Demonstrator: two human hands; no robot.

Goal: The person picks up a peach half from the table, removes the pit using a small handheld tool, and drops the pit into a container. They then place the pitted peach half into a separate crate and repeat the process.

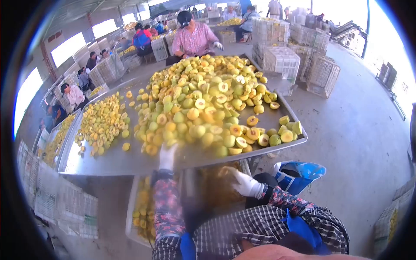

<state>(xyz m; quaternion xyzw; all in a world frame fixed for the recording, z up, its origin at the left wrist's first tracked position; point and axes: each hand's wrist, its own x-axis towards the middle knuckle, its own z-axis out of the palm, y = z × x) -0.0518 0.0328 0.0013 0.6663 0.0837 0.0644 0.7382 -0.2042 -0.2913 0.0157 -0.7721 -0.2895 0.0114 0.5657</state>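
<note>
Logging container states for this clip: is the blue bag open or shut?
Open: the bag has its mouth spread wide, with part of the inside visible from above.

At the tray's (108, 164) eight o'clock, bare metal leaves a path, while heaped fruit (195, 102) blocks its middle and twelve to four o'clock.

From where I stand, the left hand (167, 156) and right hand (247, 183) both wear white gloves. Dark cuffs (268, 191) circle the wrists, then come floral sleeves (168, 201), pink and red blooms on a dark ground (rather cheerful, those). The main garment (242, 223) is black-and-white check, crossed by bright blue fabric (303, 230) at both sides.
</note>
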